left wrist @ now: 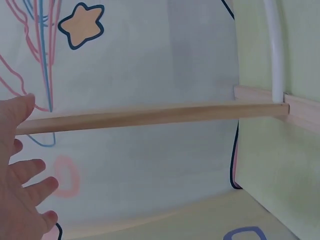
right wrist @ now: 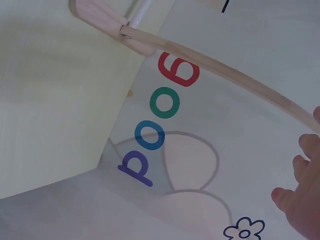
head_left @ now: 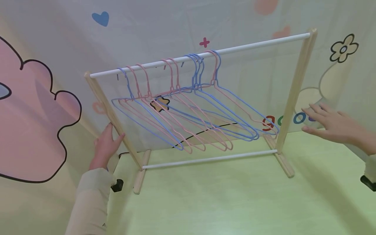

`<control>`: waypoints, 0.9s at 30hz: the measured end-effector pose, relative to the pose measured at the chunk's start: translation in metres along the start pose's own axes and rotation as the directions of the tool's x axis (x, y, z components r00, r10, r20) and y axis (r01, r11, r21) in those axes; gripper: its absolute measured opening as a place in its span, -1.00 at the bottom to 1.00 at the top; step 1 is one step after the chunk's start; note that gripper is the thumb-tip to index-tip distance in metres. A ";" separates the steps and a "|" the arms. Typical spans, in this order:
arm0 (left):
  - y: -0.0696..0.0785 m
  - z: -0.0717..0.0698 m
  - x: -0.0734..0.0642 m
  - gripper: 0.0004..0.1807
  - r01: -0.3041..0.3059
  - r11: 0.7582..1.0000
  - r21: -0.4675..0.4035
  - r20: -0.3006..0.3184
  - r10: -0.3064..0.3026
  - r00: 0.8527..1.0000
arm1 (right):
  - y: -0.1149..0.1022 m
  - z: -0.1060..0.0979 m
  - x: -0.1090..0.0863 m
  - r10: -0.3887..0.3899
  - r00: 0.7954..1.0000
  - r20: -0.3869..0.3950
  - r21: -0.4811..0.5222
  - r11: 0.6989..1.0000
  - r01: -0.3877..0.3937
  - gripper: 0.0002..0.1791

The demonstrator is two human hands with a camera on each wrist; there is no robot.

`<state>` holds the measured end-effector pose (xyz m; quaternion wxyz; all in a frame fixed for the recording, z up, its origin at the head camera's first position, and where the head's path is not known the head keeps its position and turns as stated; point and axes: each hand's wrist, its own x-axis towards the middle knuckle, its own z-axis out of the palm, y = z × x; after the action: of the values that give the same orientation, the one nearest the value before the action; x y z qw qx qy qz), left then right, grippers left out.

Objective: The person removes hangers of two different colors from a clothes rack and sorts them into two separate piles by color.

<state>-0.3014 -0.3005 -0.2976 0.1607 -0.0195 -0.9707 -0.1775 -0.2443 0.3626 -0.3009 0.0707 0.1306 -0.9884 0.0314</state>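
A small clothes rack with wooden posts and a white top rail [head_left: 264, 43] stands on the light green table. Pink hangers [head_left: 173, 75] and blue hangers [head_left: 238, 117] hang from that rail, bunched from its left end to past the middle. My left hand [head_left: 106, 145] is at the left wooden post [head_left: 129, 147], thumb on one side and fingers on the other. In the left wrist view its fingers [left wrist: 37, 192] are spread beside the post. To the right of the right post [head_left: 293, 91], my right hand [head_left: 337, 125] is held up with fingers extended, holding nothing.
The rack's wooden feet [head_left: 285, 164] and lower white bar [head_left: 205, 161] sit at the back of the table [head_left: 220, 202]. Behind them hangs a pale cloth [head_left: 152, 29] printed with hearts, a flower, a star and letters. A large pink printed shape [head_left: 32, 130] is at left.
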 end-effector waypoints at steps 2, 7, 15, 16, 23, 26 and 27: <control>0.002 0.000 0.002 -0.30 0.014 0.999 -0.043 -0.072 -0.017 0.997 | -0.004 -0.005 0.001 -0.025 0.999 -0.020 0.023 0.999 0.025 -0.16; 0.013 -0.001 0.008 -0.47 0.065 0.978 -0.200 -0.217 -0.108 0.970 | -0.020 -0.019 0.006 -0.068 0.996 -0.050 0.126 0.989 0.074 -0.14; 0.026 -0.001 0.015 -0.61 0.134 0.932 -0.337 -0.350 -0.257 0.901 | -0.044 -0.036 0.012 -0.088 0.988 -0.124 0.160 0.981 0.107 -0.28; 0.026 -0.001 0.015 -0.62 0.133 0.927 -0.351 -0.363 -0.266 0.893 | -0.046 -0.038 0.013 -0.082 0.989 -0.127 0.173 0.980 0.103 -0.30; 0.028 -0.001 0.020 -0.69 0.096 0.915 -0.391 -0.445 -0.279 0.851 | -0.060 -0.048 0.021 -0.068 0.987 -0.146 0.279 0.954 0.107 -0.37; 0.029 0.000 0.022 -0.71 0.090 0.910 -0.404 -0.453 -0.285 0.845 | -0.067 -0.053 0.024 -0.060 0.991 -0.119 0.321 0.942 0.095 -0.39; 0.029 0.000 0.022 -0.71 0.090 0.910 -0.404 -0.454 -0.286 0.844 | -0.069 -0.054 0.025 -0.059 0.993 -0.101 0.348 0.933 0.091 -0.39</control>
<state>-0.3196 -0.2734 -0.2810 0.3832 0.0948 -0.8411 -0.3699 -0.2427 0.2938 -0.2407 0.0913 0.1771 -0.9571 0.2105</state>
